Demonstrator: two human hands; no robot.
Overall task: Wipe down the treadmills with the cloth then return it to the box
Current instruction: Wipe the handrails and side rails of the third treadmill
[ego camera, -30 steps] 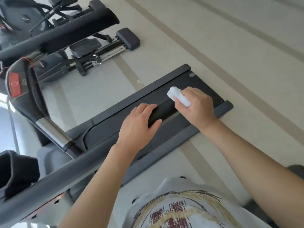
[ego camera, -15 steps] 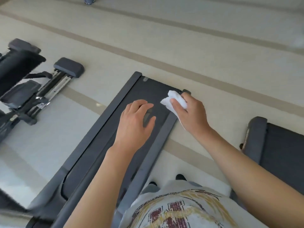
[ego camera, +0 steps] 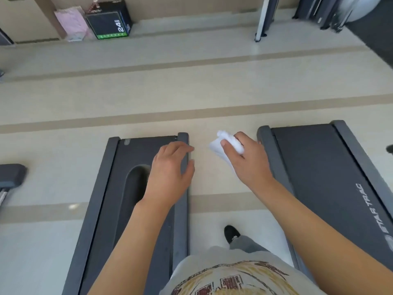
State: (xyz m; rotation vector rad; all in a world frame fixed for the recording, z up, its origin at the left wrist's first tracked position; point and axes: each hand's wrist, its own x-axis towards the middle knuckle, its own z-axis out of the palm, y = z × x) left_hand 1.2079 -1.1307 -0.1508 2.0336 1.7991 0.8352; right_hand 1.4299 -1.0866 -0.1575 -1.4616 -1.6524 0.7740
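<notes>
Head cam looking down: both hands are out in front, apart from each other, over the gap of floor (ego camera: 127, 99) between two treadmills. Right hand (ego camera: 244, 160) has a white cloth (ego camera: 223, 143) bunched up in its fingers, thumb pressed on top, with a bit of the cloth hanging below the palm. It's held over the bare floor, just to the left of the right-hand treadmill (ego camera: 319, 177), not touching it as far as I can see. That one has STAR TRAC printed on its far side rail.

Left hand (ego camera: 170, 173) holds nothing, fingers loosely bent and spread, hovering over the right rail of the left treadmill (ego camera: 110, 188). Can't tell if the fingertips actually touch the rail or just float above it.

Below the hands you get a printed white shirt (ego camera: 234, 275), grey trousers and one black shoe (ego camera: 230, 233) on the floor between the two machines.

Way out beyond the left hand, against the wall, there's a black box (ego camera: 110, 20) marked 24 with a green strip along the bottom, and a pink bag (ego camera: 72, 22) just beside it. Another machine's dark end pokes in left of the left hand.
</notes>
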